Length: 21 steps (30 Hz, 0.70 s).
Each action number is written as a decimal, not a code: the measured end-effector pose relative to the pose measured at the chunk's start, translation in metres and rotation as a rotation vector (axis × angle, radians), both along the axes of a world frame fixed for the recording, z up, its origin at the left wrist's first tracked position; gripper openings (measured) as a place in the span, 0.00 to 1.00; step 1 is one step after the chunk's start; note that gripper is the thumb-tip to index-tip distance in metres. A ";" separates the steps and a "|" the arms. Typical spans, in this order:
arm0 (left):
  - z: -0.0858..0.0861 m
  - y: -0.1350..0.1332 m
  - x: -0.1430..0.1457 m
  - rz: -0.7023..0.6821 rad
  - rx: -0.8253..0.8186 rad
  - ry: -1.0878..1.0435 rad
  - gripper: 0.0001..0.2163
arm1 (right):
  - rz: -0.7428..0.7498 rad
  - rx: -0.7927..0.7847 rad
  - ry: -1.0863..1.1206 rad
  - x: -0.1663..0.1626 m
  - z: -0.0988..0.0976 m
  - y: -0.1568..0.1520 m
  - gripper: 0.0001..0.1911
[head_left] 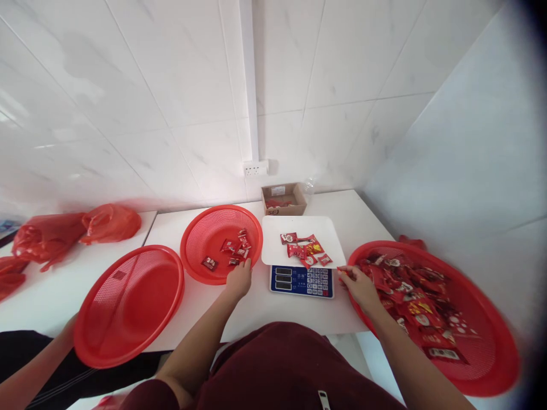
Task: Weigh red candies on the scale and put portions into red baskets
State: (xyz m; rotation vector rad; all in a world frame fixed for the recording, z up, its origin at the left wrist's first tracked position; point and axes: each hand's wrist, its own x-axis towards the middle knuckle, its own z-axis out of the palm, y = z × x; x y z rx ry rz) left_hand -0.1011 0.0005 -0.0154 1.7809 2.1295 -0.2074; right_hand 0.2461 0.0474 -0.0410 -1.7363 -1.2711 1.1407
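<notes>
My left hand (pixel 239 280) is closed over the front rim of a round red plastic basket (pixel 194 228), in which several small red snack packets (pixel 231 246) lie. Between the fingertips of my right hand (pixel 361 289) is a small red packet (pixel 345 271), near the front right corner of a white weighing tray (pixel 269 245). Several red packets (pixel 300 250) rest on that tray. Under it is a digital scale with a blue keypad panel (pixel 301 282). Beside my right forearm, a large red basket (pixel 491 347) holds a heap of red packets (pixel 414 302).
At the left, another person's hand (pixel 68 330) is at the edge of a tilted red basket (pixel 137 302). Red plastic bags (pixel 49 236) lie further back. Behind the scale stands a cardboard box (pixel 284 210) with red packets inside. A tiled wall (pixel 192 114) rises behind the table (pixel 252 310).
</notes>
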 end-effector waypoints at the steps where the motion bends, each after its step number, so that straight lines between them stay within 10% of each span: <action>1: 0.001 0.000 0.000 0.003 -0.004 -0.001 0.20 | -0.002 0.006 -0.003 0.000 -0.001 0.000 0.17; 21: 0.002 0.032 -0.058 0.138 0.017 0.037 0.23 | -0.031 0.015 0.008 0.005 -0.011 0.001 0.20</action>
